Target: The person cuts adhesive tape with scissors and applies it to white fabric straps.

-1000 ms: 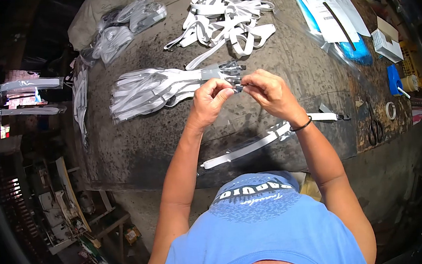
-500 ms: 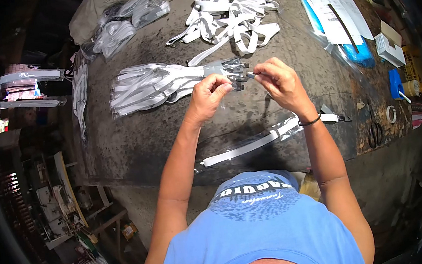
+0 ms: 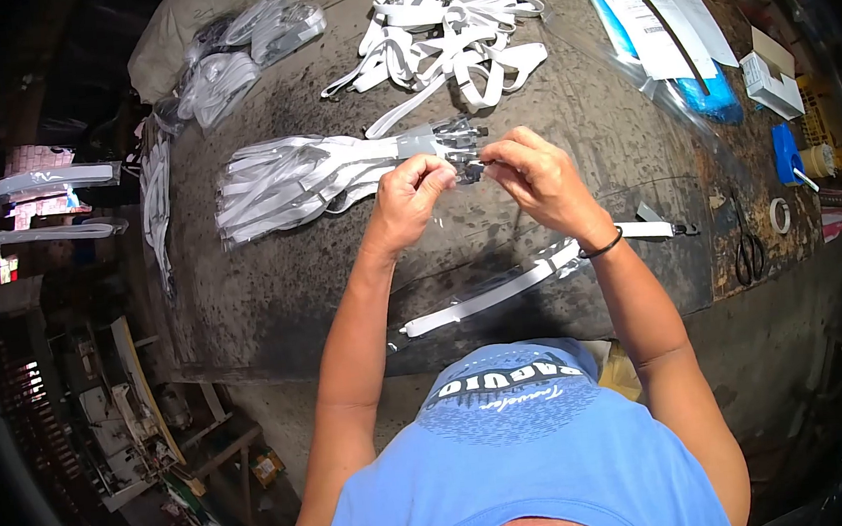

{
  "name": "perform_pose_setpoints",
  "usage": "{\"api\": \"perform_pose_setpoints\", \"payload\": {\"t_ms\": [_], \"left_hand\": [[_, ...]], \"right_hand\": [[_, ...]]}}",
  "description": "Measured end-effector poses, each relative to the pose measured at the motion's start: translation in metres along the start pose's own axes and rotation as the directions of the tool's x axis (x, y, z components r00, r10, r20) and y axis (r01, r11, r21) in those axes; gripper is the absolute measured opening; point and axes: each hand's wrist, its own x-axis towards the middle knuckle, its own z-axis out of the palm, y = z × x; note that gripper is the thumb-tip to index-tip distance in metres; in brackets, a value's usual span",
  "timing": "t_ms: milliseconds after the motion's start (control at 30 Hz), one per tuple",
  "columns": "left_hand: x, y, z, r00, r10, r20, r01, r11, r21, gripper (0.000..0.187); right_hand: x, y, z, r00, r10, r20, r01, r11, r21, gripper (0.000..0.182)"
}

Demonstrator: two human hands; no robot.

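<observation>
My left hand (image 3: 410, 202) is closed in a pinch beside the bundle of white straps (image 3: 305, 178), which lies in clear plastic with black end fittings (image 3: 460, 137) at its right end. Close to it, my right hand (image 3: 546, 184) pinches thumb to fingers near those fittings. Whatever either pinch holds is too small to make out. Nearer to me, a single white strap (image 3: 489, 300) in a clear sleeve passes beneath my right wrist, with a dark fitting (image 3: 684, 230) at its right end.
A tangled pile of white straps (image 3: 457, 44) lies at the back. Bagged straps (image 3: 220, 85) sit back left, and more hang at the left edge (image 3: 156, 191). At right are papers (image 3: 656, 27) on blue plastic, a white box (image 3: 771, 82), scissors (image 3: 747, 249) and a tape roll (image 3: 780, 216).
My right hand has moved slightly left, closer to my left hand, and its fingertips have come nearer the fittings. The whole view has shifted slightly; the straps lie as before.
</observation>
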Motion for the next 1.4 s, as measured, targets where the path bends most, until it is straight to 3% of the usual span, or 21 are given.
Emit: {"api": "perform_pose_setpoints", "payload": {"t_ms": [467, 700, 1067, 1333, 1400], "left_hand": [[0.01, 0.004, 0.005, 1.0, -0.026, 0.002, 0.026, 0.997, 0.072, 0.02], [0.013, 0.006, 0.006, 1.0, 0.01, 0.013, -0.012, 0.984, 0.18, 0.02], [0.013, 0.005, 0.005, 0.998, 0.044, 0.034, -0.049, 0.986, 0.161, 0.017], [0.013, 0.002, 0.007, 0.989, 0.003, 0.151, -0.02, 0.993, 0.115, 0.017], [0.014, 0.001, 0.006, 0.983, -0.071, 0.169, 0.068, 0.997, 0.02, 0.016]], "right_hand": [[0.003, 0.0, -0.004, 0.992, 0.123, 0.017, -0.123, 0.992, 0.01, 0.013], [0.006, 0.001, -0.005, 0.988, 0.12, 0.098, -0.123, 0.992, 0.021, 0.014], [0.01, 0.002, -0.007, 0.965, 0.169, 0.203, -0.175, 0.985, 0.01, 0.015], [0.016, 0.011, -0.001, 0.985, 0.023, 0.174, -0.061, 0.975, 0.212, 0.021], [0.016, 0.01, -0.002, 0.977, 0.076, 0.198, -0.128, 0.956, 0.265, 0.022]]}}
